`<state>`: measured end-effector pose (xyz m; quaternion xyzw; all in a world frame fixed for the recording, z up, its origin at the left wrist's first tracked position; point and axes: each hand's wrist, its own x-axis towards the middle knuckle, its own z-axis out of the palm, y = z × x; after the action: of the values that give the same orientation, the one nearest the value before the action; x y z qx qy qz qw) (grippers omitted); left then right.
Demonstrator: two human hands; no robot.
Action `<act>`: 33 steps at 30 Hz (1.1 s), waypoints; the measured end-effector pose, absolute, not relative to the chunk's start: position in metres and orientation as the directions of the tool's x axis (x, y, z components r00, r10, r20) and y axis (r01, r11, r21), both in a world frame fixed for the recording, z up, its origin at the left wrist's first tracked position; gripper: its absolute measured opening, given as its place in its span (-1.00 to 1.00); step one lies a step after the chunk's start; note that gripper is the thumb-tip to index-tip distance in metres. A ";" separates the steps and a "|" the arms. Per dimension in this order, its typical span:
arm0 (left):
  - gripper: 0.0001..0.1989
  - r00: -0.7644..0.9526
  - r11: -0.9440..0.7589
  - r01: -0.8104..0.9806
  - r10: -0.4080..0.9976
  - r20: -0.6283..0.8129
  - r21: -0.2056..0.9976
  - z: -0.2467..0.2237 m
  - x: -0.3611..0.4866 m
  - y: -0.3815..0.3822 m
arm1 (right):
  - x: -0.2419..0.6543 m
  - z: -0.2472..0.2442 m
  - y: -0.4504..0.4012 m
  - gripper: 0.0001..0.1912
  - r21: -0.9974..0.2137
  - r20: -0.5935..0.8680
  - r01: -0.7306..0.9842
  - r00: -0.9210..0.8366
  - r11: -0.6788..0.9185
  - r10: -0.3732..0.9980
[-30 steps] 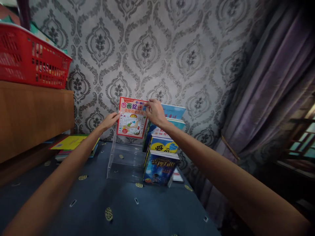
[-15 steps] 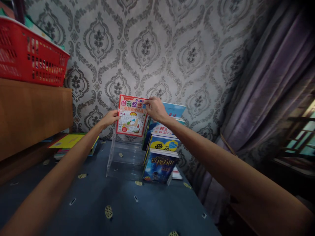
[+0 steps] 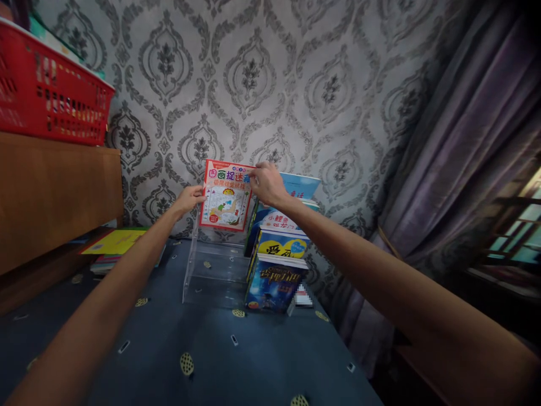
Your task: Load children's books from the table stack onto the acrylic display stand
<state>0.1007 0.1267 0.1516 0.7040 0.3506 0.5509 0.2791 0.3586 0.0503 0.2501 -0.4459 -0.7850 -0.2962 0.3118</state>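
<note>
A red-bordered children's picture book [image 3: 226, 200] stands upright at the back left of a clear stepped book rack [image 3: 189, 270], its front cover facing me. My left hand [image 3: 189, 200] grips the book's left edge. Closed on its upper right corner is my right hand [image 3: 268, 183]. Several books fill the rack's right half in rising rows: a dark blue book [image 3: 274, 287] in front, a yellow and blue book [image 3: 281, 246] behind it, and light blue books [image 3: 302, 185] higher up, partly covered by my right hand and forearm.
On the left, a red plastic basket [image 3: 54, 93] sits on a wooden cabinet [image 3: 59, 192]. Beside the cabinet lies a stack of books with a yellow one [image 3: 114, 241] on top. A blue patterned cloth [image 3: 236, 366] covers the table. Purple curtains [image 3: 439, 186] hang at the right.
Both hands keep hold of the red-bordered book, which has hardly moved. The camera view has shifted slightly.
</note>
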 end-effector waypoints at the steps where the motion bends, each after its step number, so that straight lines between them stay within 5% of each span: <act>1: -0.60 0.152 -0.597 0.187 0.803 0.577 0.780 0.152 0.100 0.130 | 0.359 0.250 0.050 -0.67 0.185 0.755 0.887 -0.404 0.424 0.517; 33: -0.69 0.108 -0.584 0.147 0.812 0.573 0.799 0.147 0.109 0.136 | 0.355 0.234 0.031 -0.65 0.233 0.661 0.821 -0.527 0.521 0.535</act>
<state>0.1094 0.1361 0.1467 0.6844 0.3504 0.5686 0.2923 0.3545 0.0313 0.2338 -0.4080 -0.8309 -0.2703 0.2648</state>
